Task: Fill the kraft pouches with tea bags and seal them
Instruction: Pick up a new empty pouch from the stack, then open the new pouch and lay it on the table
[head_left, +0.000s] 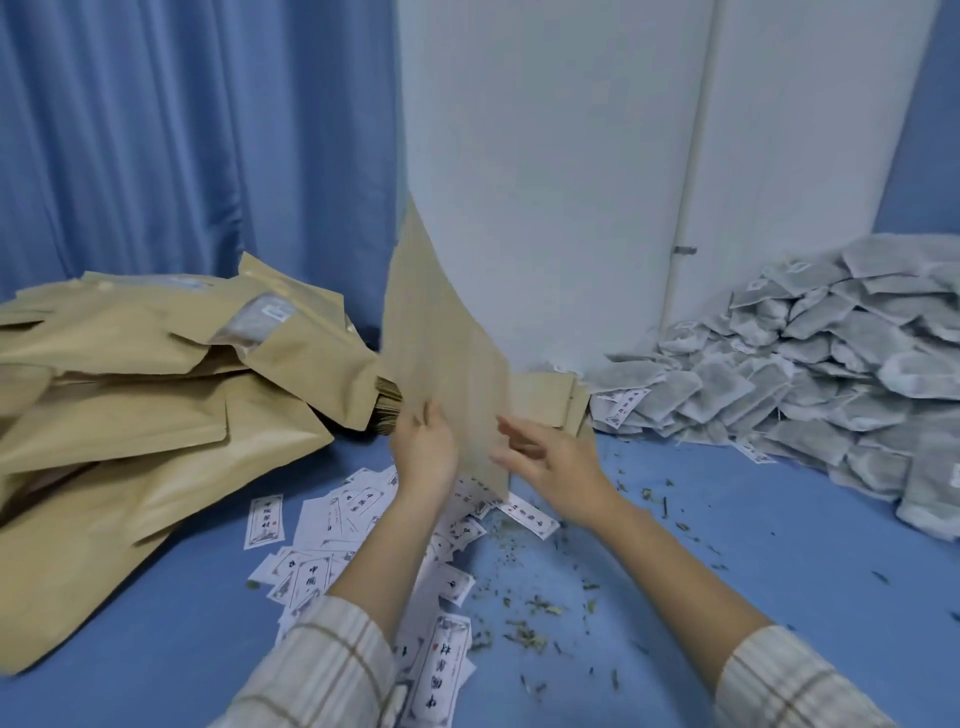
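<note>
Your left hand (423, 449) pinches the lower edge of a blurred kraft pouch (441, 353), held upright above the labels (332, 525) on the blue surface (675, 597). Your right hand (550, 467) is spread with loose fingers beside the pouch; whether it touches is unclear. Tea bags (810, 358) are heaped at the right edge, and filled pouches (156, 395) lie at the left.

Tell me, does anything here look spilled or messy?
Yes. Loose tea crumbs lie scattered over the blue surface near the person's arms, as if spilled from a bag. Paper labels also lie strewn at odd angles.

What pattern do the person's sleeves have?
The sleeves show a pale plaid with brown lines, seen in the head view.
</note>
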